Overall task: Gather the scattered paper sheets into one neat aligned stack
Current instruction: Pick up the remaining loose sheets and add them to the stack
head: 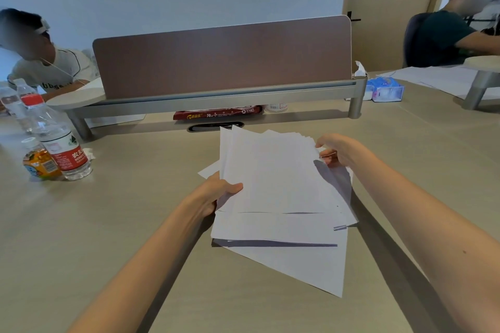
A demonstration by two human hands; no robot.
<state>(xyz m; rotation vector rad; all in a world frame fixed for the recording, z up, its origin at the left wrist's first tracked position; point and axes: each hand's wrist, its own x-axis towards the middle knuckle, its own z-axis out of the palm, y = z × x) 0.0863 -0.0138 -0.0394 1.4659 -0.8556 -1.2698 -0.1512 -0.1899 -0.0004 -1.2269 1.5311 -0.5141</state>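
Note:
A loose bundle of white paper sheets [276, 178] is lifted off the beige table [121, 211] between both hands, its edges fanned and uneven. My left hand [216, 194] grips the bundle's left edge, thumb on top. My right hand [338, 150] pinches the far right corner, where several sheet corners spread out. One white sheet [305, 265] lies flat on the table below the bundle, turned at an angle.
Two water bottles [59, 149] and a small orange drink bottle [40, 162] stand at the left. A brown desk divider [221, 59] on a grey rail crosses the back, with a red paper ream pack [216, 113] under it. Tissue packs [387, 90] sit right. Two other people sit at the sides.

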